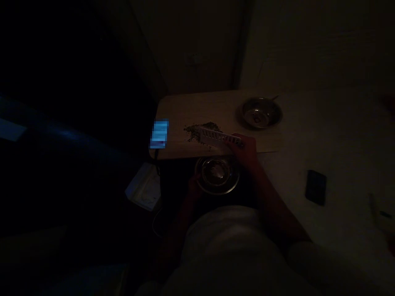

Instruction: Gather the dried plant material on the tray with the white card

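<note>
The scene is very dark. My left hand (pixel 195 186) grips the left rim of a round metal bowl (pixel 226 190), which sits below the front edge of a wooden table (pixel 179 107). Closed around one end of a pale, flat tool with a row of slots (pixel 212 137) is my right hand (pixel 246 150). The tool's kind is not clear. Its far end meets a scattered pile of small dark green bits (pixel 193 130) on the tabletop. Something shiny shows inside the held bowl, too dim to name.
Another metal bowl (pixel 279 117) stands at the table's back right, a thin handle poking out behind it. A lit, blurred screen (pixel 159 133) is at the left edge, with a cable below. A dark phone-like object (pixel 316 187) lies right; a pale box (pixel 143 187) stands lower left.
</note>
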Tool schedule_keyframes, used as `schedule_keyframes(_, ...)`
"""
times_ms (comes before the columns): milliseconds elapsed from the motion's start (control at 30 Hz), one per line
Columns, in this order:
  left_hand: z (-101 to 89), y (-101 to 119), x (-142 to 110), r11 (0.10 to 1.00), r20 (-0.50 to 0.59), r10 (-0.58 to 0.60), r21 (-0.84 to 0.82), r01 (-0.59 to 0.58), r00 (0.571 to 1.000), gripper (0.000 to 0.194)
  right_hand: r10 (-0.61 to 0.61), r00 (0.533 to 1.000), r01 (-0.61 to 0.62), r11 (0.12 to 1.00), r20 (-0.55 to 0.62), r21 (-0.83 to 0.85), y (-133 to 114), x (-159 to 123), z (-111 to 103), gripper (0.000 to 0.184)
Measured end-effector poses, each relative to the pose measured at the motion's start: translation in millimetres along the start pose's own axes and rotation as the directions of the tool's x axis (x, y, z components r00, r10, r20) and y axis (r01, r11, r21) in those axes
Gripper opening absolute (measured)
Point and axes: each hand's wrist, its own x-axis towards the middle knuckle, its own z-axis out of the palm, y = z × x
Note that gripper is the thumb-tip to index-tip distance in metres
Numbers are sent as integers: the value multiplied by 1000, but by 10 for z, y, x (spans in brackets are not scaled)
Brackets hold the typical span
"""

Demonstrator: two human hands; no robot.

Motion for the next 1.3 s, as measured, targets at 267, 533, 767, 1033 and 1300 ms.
schedule_keyframes(267,5,9,-23,1000,30,19,-10,-18,999,25,-6,1000,6,1000,9,-14,17,-14,-33,24)
schedule_keyframes(533,-5,4,-10,1000,2,20,3,-20,1000,24,3,1000,-3,1000,19,-14,36,-11,-60,26)
schedule_keyframes(767,34,38,-33,1000,6,2,-12,-2,1000,24,31,999,-32,999,-14,-17,41,-4,-122,25)
schedule_keyframes(1033,27,41,-48,999,-14,36,-11,-36,999,26,26,999,-25,999,30,-38,54,-19,-189,21)
schedule_keyframes(1300,-45,18,19,999,-13,33,-35,-34,999,23,57,997,-56,998,57,-13,112,-43,-225,25)
